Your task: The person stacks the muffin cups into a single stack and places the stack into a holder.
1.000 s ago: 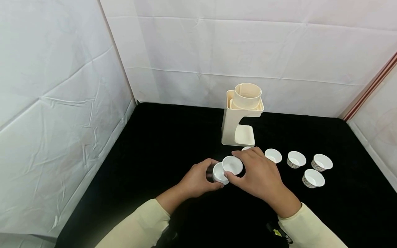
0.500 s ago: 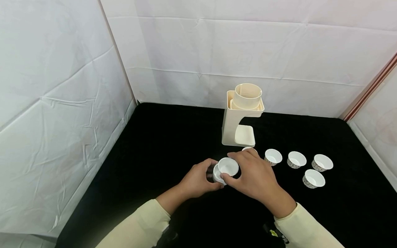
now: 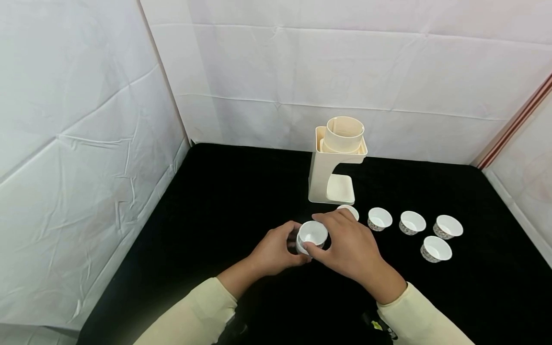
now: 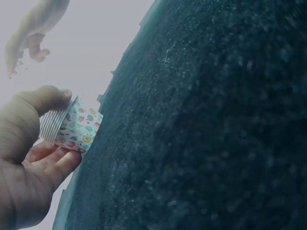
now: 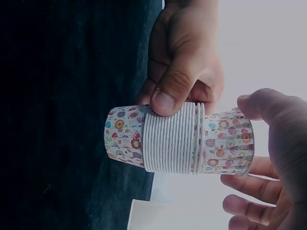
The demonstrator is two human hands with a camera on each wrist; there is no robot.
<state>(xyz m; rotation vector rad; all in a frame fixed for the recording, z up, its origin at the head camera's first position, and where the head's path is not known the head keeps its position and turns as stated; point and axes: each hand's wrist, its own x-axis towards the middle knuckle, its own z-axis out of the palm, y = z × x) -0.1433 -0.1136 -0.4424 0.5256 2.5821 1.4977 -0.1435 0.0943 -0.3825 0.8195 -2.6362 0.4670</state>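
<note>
Wrapped around a stack of nested paper cups (image 5: 172, 136), my left hand (image 3: 273, 247) keeps it upright at the middle of the table; its white rims and flower-print side show in the right wrist view. My right hand (image 3: 349, 244) pinches a single paper cup (image 3: 313, 232) near its rim between thumb and fingers. In the right wrist view this cup's lower part is inside the top of the stack, its printed side still showing above the rims. The left wrist view shows the left thumb and fingers on the stack (image 4: 76, 124).
A cream plastic stand (image 3: 316, 177) with a round tube (image 3: 343, 136) and a square foot is behind the hands. Several single paper cups stand to the right, such as the front one (image 3: 435, 248) and one (image 3: 348, 211) partly behind the right hand. White sheets hang around the black table (image 3: 215, 206).
The right hand has moved left and slightly down, bringing its cup from beside the stack's opening to over and into it. The left hand and stack have stayed in place.
</note>
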